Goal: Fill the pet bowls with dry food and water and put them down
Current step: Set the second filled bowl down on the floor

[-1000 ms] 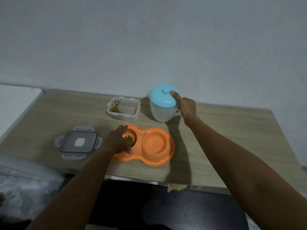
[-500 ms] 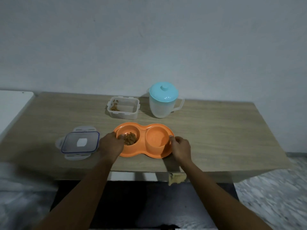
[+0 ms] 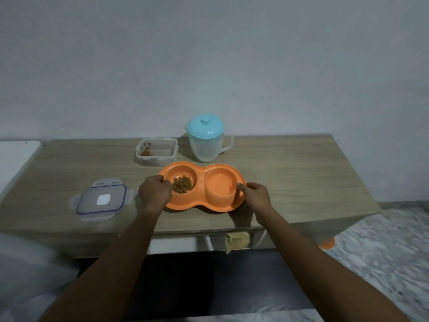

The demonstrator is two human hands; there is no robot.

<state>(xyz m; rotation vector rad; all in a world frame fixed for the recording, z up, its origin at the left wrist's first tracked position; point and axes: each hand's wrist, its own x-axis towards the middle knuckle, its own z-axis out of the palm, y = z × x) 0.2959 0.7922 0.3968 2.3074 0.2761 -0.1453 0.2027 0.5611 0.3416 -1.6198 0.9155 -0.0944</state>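
now two hands (image 3: 155,192) (image 3: 255,195) grip one double bowl (image 3: 201,206), kibble (image 3: 182,184) left.

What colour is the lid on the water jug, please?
The lid is light blue; head view.

The orange 2-well plastic pet bowl (image 3: 201,171) looks smooth with a soft sheen; the light wood-grain table (image 3: 290,177) beneath it is matt. Behind the bowl stand a frosted translucent plastic jug (image 3: 207,148) with a glossy turquoise lid (image 3: 205,129) and a cloudy clear-plastic rectangular box (image 3: 157,159).
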